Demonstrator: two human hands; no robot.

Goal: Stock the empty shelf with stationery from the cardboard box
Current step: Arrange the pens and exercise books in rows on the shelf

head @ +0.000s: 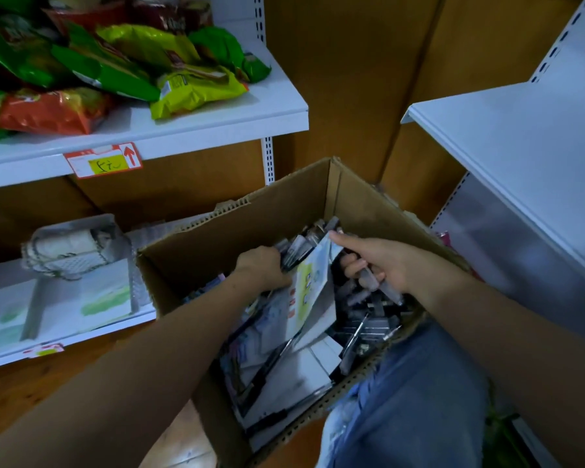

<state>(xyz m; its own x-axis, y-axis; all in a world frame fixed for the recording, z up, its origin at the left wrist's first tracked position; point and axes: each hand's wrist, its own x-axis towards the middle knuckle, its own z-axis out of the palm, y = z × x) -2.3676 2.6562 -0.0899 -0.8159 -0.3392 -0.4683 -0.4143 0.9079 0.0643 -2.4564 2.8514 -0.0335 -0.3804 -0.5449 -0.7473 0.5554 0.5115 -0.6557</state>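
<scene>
1. left hand (262, 266): curled round a bundle of dark pens (293, 249) deep in the cardboard box (237, 228).
2. right hand (382, 265): fingers closed on a few grey pens (380, 287); thumb lay against a stiff printed card pack (313, 282).
3. stationery: mixed loose in the box; light, hard, smooth, likely to slip singly. best taken in bunches round the middle; flat packs by an edge.
4. empty shelf (507, 136): white, bare, to the right above the box.
5. snack bags (122, 62): on the left shelf.
</scene>
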